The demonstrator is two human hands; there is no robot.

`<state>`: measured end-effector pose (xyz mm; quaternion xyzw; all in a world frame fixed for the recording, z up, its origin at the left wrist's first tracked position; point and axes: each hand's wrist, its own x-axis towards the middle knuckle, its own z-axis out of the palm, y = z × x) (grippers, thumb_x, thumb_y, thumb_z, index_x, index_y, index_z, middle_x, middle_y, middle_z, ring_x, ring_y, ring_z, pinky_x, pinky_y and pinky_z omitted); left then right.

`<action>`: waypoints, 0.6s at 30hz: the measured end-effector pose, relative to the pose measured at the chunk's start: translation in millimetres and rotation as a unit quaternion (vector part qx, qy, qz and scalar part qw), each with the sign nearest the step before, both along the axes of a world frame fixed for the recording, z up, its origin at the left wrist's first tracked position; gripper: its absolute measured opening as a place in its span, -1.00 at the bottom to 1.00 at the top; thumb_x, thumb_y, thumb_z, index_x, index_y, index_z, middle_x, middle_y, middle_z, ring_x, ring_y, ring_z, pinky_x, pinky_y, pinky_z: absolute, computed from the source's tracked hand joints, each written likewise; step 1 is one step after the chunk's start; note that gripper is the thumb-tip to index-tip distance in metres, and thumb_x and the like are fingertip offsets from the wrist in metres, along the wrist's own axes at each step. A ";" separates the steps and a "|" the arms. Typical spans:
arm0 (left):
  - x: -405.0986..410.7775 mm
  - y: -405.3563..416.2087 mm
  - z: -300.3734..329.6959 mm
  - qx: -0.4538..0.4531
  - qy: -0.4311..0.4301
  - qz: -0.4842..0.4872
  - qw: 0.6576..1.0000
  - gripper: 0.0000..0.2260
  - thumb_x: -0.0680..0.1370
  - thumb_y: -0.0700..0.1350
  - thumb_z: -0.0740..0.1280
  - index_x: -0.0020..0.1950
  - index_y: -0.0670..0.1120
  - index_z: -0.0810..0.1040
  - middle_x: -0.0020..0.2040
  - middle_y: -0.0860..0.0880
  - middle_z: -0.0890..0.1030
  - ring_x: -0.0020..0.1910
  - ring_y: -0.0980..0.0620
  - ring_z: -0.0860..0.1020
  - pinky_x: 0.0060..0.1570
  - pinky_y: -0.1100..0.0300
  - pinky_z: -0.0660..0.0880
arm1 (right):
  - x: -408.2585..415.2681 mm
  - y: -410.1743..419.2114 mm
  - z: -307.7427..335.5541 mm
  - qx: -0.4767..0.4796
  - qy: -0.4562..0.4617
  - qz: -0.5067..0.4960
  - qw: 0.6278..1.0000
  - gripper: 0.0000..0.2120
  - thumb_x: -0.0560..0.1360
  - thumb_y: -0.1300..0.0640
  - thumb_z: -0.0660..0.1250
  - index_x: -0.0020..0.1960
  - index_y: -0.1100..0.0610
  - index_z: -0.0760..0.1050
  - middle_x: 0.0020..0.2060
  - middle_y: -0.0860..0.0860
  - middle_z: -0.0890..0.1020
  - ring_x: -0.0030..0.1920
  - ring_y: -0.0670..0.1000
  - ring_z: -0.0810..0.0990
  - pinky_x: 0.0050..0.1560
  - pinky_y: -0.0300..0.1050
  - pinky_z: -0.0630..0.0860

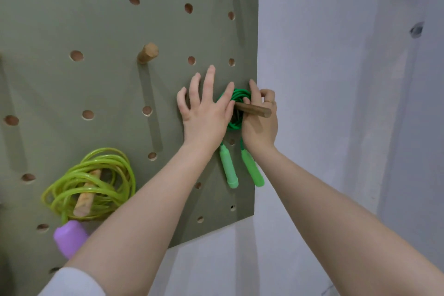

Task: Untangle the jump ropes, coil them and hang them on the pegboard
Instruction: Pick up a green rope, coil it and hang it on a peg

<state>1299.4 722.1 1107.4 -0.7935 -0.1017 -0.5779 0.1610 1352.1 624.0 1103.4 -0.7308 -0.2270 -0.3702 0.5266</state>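
Both hands (206,115) on green rope (236,97)

A grey-green pegboard (108,94) with rows of round holes hangs on a pale wall (336,103). Wooden pegs jut from it: a bare peg (147,53) near the middle, a lower-left peg (87,196) carrying a coiled yellow-green jump rope (89,182), and a darker peg (252,110) near the right edge carrying a coiled green jump rope (236,113), whose two green handles (229,168) dangle against the board.
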 end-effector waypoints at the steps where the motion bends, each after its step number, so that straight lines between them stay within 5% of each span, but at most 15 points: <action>1: -0.5 -3.4 1.0 -0.012 0.001 0.007 1.000 -0.69 0.53 0.07 0.13 0.20 0.15 0.54 0.40 -0.11 0.41 0.34 -0.16 0.23 0.28 -0.14 0.11 | -0.2 0.0 -0.3 -0.010 0.011 0.006 1.000 -0.57 0.57 0.04 0.06 0.43 -0.10 0.24 0.20 0.01 0.33 0.13 0.12 0.47 -0.05 0.07 0.50; 5: -10.1 -17.4 8.9 -0.101 0.112 -0.046 0.987 -0.63 0.62 0.09 0.01 0.44 0.20 0.25 0.56 -0.06 -0.03 0.51 -0.20 -0.06 0.41 -0.20 -0.18 | -6.5 -11.8 -5.7 -0.169 0.033 -0.015 0.985 -0.43 0.59 0.13 0.01 0.54 0.05 -0.11 0.40 0.10 0.23 0.29 0.19 0.34 0.14 0.13 0.44; 7: -22.6 -21.1 11.2 -0.111 0.164 -0.064 0.978 -0.58 0.64 0.08 -0.03 0.51 0.16 0.08 0.56 -0.04 -0.17 0.51 -0.17 -0.20 0.40 -0.17 -0.28 | -15.7 -26.8 -12.2 -0.229 0.048 -0.002 0.972 -0.44 0.60 0.13 -0.01 0.54 0.10 -0.12 0.46 0.07 0.18 0.34 0.22 0.28 0.24 0.12 0.37; 13: -62.8 -35.4 -7.6 -0.187 0.142 -0.215 0.948 -0.47 0.60 -0.02 0.15 0.53 -0.07 0.08 0.55 -0.09 -0.04 0.49 -0.11 0.01 0.42 -0.04 -0.01 | -43.6 -70.6 -45.5 -0.215 0.064 0.016 0.974 -0.50 0.62 0.07 -0.01 0.52 0.19 0.01 0.51 0.10 0.10 0.46 0.10 0.18 0.40 0.01 0.22; 18: -88.1 -58.0 -43.3 -0.176 0.151 -0.237 0.943 -0.50 0.54 -0.12 0.23 0.47 -0.15 0.23 0.51 -0.11 0.12 0.47 -0.13 0.11 0.40 -0.02 0.08 | -73.1 -101.0 -79.8 -0.298 0.064 0.023 0.952 -0.65 0.60 0.09 0.06 0.34 0.16 0.34 0.34 0.05 0.33 0.13 0.10 0.50 0.10 -0.01 0.45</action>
